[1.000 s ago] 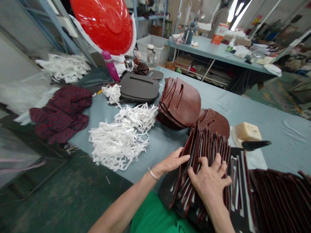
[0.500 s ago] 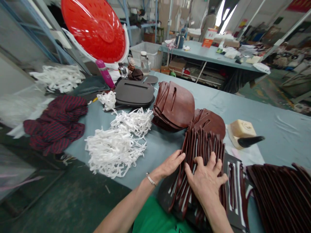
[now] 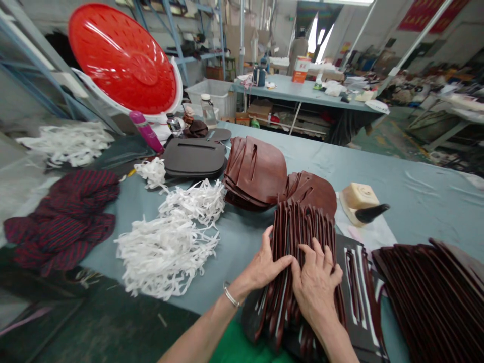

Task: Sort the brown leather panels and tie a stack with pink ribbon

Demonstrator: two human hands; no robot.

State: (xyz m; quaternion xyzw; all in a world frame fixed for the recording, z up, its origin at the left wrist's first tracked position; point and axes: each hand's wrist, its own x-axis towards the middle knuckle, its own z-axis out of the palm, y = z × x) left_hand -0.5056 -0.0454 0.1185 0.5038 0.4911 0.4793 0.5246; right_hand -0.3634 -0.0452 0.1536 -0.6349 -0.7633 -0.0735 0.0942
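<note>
**Crowded worktop in a leather workshop**

The grey-blue covered worktop runs off toward metal shelving and a second table at the back of the room. Near its front edge, a fanned stack of slotted dark-brown leather cut-outs stands on edge on a black cut-out sheet. The left hand, a thin metal bangle at its wrist, lies open against the stack's near side, fingers lightly curved. The right hand is spread across the upper edges, fingers apart; neither hand looks clenched. Just beyond sit flat stacks of reddish-brown leather shapes, and a heap of dark-brown cut-outs lies at the right. White paper strips spread to the left.

The pieces probably feel light and flexible, and could slide apart or snag at their slots, so the stack seems best held as one block, from both sides, low down.
</note>
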